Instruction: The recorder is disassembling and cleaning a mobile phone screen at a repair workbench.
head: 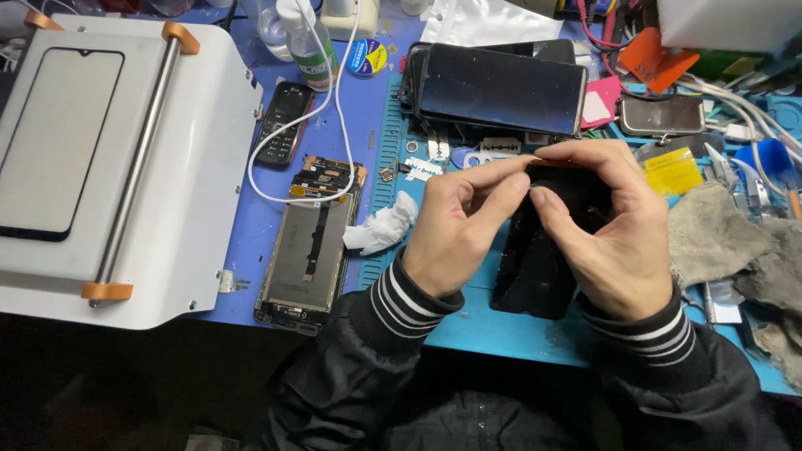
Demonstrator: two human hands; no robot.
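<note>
- The left hand (447, 242) and right hand (614, 238) meet over a black screen panel (535, 267), which lies tilted on the teal mat (501, 330) near the desk's front edge.
- Left fingers (501, 179) stretch toward the panel's top edge, thumb and forefinger close together; they seem to pinch that edge, though the contact itself is hidden.
- Right fingers (585, 154) curl over the panel's upper end, the thumb pressed on its face, gripping it.
- Both wrists wear black sleeves with white-striped cuffs (413, 301).
- Behind the hands, a stack of dark phones (501, 88) rests on the mat, touching each other.
- Left of the mat, an opened phone body (309, 250) lies face down on the blue desk (251, 242), with a crumpled white tissue (380, 230) just beside it.
- A black keypad phone (284, 121) lies farther back, crossed by a white cable (334, 100).
- At far left sits a white machine (192, 167) with a metal roller bar (138, 163) and a glass panel (54, 142) on its bed.
- A grey cloth (727, 234) lies to the right of the right hand, near a yellow tag (672, 171).
</note>
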